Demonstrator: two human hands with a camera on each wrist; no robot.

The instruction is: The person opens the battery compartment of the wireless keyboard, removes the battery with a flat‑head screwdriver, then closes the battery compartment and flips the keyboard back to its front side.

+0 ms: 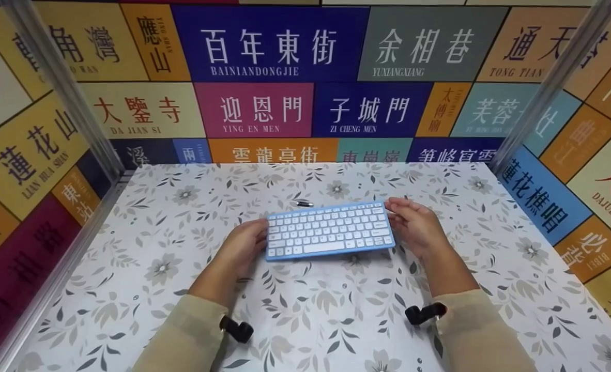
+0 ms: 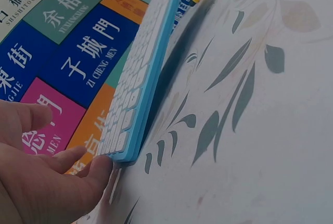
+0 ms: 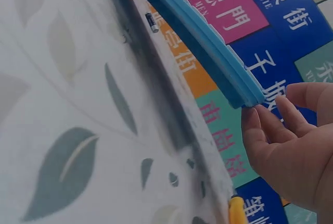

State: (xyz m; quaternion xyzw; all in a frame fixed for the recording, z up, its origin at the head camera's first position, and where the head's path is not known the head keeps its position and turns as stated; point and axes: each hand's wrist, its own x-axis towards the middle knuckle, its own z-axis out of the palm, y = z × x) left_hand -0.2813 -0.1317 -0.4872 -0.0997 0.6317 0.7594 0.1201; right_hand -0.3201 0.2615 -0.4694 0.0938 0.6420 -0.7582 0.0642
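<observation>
A light-blue keyboard (image 1: pixel 331 230) with white keys is held at its two short ends, its keys facing up toward me. It stands off the tabletop, with a shadow under it in both wrist views. My left hand (image 1: pixel 243 242) grips the left end; in the left wrist view its fingertips (image 2: pixel 101 169) touch the keyboard's corner. My right hand (image 1: pixel 418 225) holds the right end, and in the right wrist view its fingertips (image 3: pixel 251 117) meet the blue edge from below. Part of each hand's fingers is hidden behind the keyboard in the head view.
Just behind the keyboard lies a small dark battery (image 1: pixel 304 203), also visible in the right wrist view. A yellow-orange object (image 3: pixel 237 211), partly cut off, lies by the right hand. The floral-patterned table (image 1: pixel 305 320) meets sign-covered walls (image 1: pixel 264 41) at the back and sides.
</observation>
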